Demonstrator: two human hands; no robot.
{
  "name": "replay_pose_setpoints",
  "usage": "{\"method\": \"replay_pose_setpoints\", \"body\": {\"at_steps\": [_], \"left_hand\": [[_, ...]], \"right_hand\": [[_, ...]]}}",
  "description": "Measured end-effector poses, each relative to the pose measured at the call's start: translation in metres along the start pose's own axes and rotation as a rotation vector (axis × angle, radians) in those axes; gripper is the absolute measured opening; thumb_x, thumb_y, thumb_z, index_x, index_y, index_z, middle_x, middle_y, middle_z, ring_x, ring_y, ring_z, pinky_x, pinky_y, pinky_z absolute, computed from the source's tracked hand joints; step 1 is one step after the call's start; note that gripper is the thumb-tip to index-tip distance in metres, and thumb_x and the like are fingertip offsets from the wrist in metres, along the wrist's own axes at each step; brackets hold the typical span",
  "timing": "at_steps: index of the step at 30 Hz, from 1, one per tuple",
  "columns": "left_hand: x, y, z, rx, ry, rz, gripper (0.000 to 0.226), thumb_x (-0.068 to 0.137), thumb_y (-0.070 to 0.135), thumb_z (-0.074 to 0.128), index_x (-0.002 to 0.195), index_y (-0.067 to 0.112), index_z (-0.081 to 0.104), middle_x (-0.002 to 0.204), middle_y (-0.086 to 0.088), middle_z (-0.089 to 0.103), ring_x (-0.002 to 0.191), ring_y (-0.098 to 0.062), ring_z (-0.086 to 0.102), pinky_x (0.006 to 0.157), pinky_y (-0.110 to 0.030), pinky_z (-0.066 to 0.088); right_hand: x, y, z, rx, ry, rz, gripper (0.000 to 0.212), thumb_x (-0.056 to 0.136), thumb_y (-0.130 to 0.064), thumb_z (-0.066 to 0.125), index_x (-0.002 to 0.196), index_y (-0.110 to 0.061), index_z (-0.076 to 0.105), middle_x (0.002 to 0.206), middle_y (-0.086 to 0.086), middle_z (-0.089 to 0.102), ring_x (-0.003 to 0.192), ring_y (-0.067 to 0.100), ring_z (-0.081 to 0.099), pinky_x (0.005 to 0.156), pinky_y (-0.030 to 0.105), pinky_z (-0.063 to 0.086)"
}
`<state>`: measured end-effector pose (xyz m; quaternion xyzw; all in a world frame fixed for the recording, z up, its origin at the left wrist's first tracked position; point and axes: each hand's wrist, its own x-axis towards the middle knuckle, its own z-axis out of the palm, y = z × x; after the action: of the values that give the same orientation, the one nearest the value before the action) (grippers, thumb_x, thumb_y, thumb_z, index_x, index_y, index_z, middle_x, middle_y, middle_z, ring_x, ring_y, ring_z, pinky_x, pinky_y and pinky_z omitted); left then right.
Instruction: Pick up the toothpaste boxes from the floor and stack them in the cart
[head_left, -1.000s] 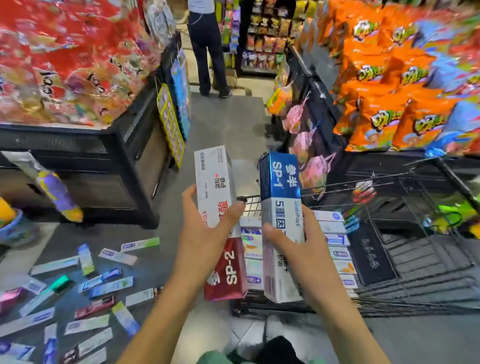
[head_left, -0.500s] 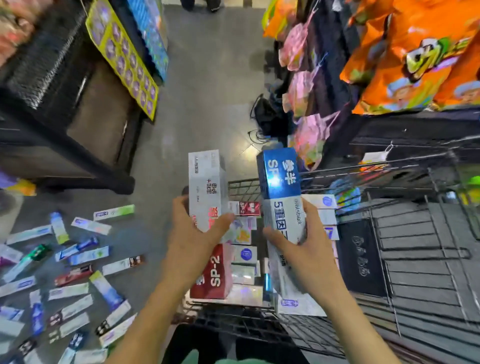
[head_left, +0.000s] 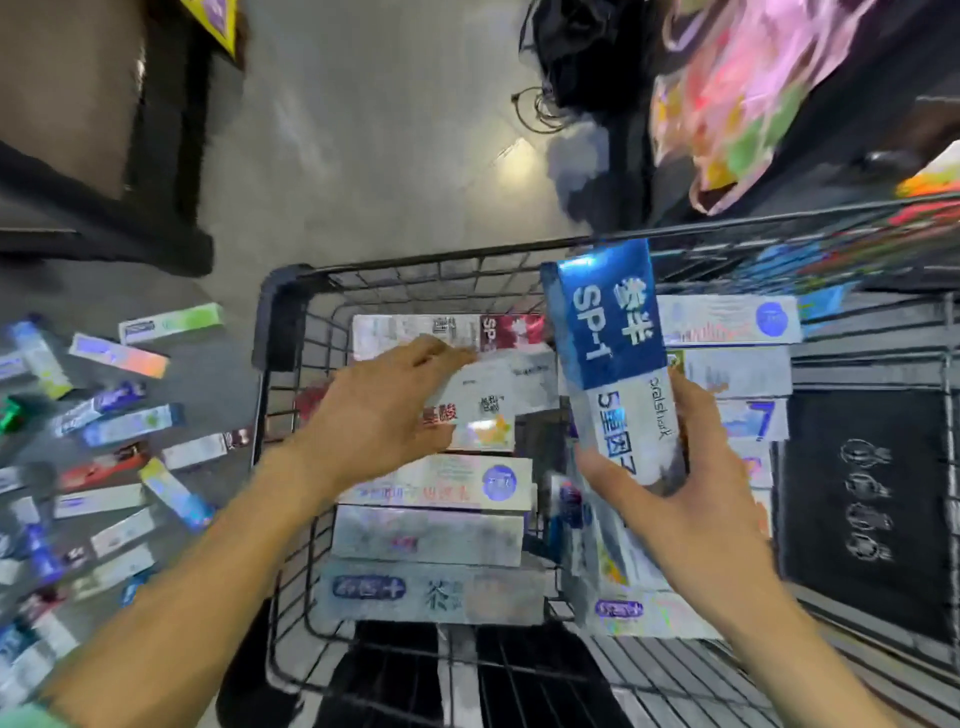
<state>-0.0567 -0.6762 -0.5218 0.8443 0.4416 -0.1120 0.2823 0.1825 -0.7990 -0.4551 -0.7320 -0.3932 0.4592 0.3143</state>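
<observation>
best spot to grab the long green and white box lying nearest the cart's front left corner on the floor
Probably across the middle of the green and white box, grip coming from above onto its two long edges: it lies flat on the floor, long and narrow, apart from the neighbouring boxes.

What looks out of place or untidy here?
Many toothpaste boxes lie scattered at odd angles on the floor, left of the cart, where boxes lie in neat rows.
</observation>
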Motion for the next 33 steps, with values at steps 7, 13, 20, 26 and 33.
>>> {"method": "replay_pose_setpoints", "body": {"at_steps": [7,13,20,26,33], "left_hand": [[0.05,-0.015,0.032,0.151,-0.086,0.061,0.077,0.09,0.04,0.065,0.156,0.032,0.027,0.153,0.004,0.04,0.137,-0.023,0.036,0.109,-0.037,0.033],[0.055,-0.026,0.041,0.166,-0.12,0.057,0.077,0.094,0.044,0.059,0.158,0.038,0.017,0.159,0.007,0.032,0.14,-0.021,0.028,0.111,-0.039,0.027],[0.023,-0.032,0.044,0.092,0.067,-0.002,0.081,0.091,0.047,0.066,0.158,0.027,0.025,0.156,-0.004,0.04,0.143,-0.029,0.031,0.117,-0.043,0.019],[-0.042,-0.038,0.01,-0.02,0.589,-0.092,0.059,0.092,0.033,0.059,0.144,0.006,0.049,0.144,-0.015,0.051,0.141,-0.033,0.038,0.12,-0.044,0.026],[-0.069,-0.063,0.01,-0.121,0.559,-0.262,0.083,0.098,0.054,0.046,0.159,0.006,0.016,0.167,-0.01,0.017,0.155,-0.022,0.012,0.124,-0.05,0.019]], "right_hand": [[0.016,0.035,0.013,-0.019,-0.049,-0.013,0.066,0.077,-0.017,0.082,0.12,-0.05,0.045,0.1,-0.043,0.064,0.092,-0.015,0.064,0.07,0.0,0.044],[0.018,0.038,0.019,0.044,-0.079,-0.008,0.065,0.07,-0.04,0.076,0.124,-0.054,0.044,0.109,-0.033,0.067,0.1,-0.006,0.066,0.074,0.005,0.049],[0.024,0.039,0.026,-0.101,-0.093,-0.025,0.072,0.075,-0.035,0.082,0.119,-0.069,0.037,0.11,-0.036,0.064,0.101,-0.005,0.066,0.079,0.015,0.053],[0.045,0.031,0.033,-0.481,-0.138,-0.195,0.07,0.076,-0.043,0.08,0.134,-0.034,0.042,0.116,-0.024,0.06,0.098,0.008,0.058,0.072,0.031,0.046],[0.106,0.022,0.066,-0.977,-0.197,-0.514,0.08,0.076,-0.047,0.082,0.141,-0.017,0.047,0.124,0.008,0.054,0.103,0.033,0.061,0.068,0.044,0.057]]}}
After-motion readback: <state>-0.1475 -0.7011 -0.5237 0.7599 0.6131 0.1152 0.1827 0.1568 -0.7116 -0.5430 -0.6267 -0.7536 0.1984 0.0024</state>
